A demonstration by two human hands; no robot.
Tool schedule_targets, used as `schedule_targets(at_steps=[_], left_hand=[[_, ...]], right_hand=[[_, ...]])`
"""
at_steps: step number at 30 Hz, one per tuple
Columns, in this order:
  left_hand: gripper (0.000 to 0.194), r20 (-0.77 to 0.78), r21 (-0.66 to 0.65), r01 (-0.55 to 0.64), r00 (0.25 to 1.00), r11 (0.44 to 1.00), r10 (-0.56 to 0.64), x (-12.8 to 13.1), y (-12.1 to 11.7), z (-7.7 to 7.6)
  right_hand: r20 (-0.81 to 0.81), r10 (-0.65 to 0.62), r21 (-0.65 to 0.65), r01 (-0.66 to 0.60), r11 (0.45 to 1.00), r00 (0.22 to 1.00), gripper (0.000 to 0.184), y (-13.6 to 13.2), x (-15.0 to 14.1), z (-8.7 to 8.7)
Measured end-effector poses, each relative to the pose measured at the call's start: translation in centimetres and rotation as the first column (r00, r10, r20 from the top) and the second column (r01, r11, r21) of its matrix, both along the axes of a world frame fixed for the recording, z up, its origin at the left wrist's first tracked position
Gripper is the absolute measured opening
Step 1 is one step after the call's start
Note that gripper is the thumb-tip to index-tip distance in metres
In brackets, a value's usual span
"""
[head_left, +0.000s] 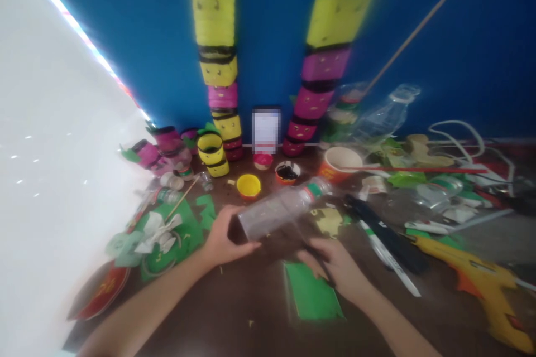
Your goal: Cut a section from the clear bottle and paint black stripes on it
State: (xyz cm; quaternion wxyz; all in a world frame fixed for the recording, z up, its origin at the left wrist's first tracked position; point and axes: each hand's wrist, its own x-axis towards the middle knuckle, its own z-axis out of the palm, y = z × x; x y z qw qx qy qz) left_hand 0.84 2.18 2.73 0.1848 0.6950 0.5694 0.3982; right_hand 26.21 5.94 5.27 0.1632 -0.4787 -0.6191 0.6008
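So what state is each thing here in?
Clear bottle: tilted, in the left hand; capped or not, unclear.
Dark-handled tool: in the right hand; open or shut, unclear.
Yellow cup: open, yellow inside.
Black-filled cup: open.
Paper cup: upright, open.
Phone: upright, screen lit.
Glue gun: lying on its side; on or off, unclear.
Green sheet: lying flat.
White marker: lying down.
Left pot tower: stacked, standing.
Right pot tower: stacked, standing.

Btl (274, 213) ctr, phone (266, 129) behind, glue gun (475, 269) R
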Motion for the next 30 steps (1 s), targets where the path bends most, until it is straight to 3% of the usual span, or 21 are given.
schedule_targets(at_steps=[5,12,30], left_hand=[[0.059,-0.039,-0.179,-0.010,0.999,0.984,0.003,0.3,0.2,0.4],[0.060,-0.010,-0.238,0.005,1.000,0.971,-0.008,0.0,0.6,0.2],[0.061,-0.022,-0.261,0.022,0.999,0.965,-0.029,0.1,0.8,0.4]], right_hand=[[0.017,0.050,0.004,-0.050,0.999,0.999,0.056,0.7,0.3,-1.6],[0.011,0.067,0.033,-0.067,0.997,0.998,0.052,0.7,0.6,-2.5],[0.015,0.082,0.002,-0.082,0.997,0.997,0.057,1.3,0.6,-1.0]])
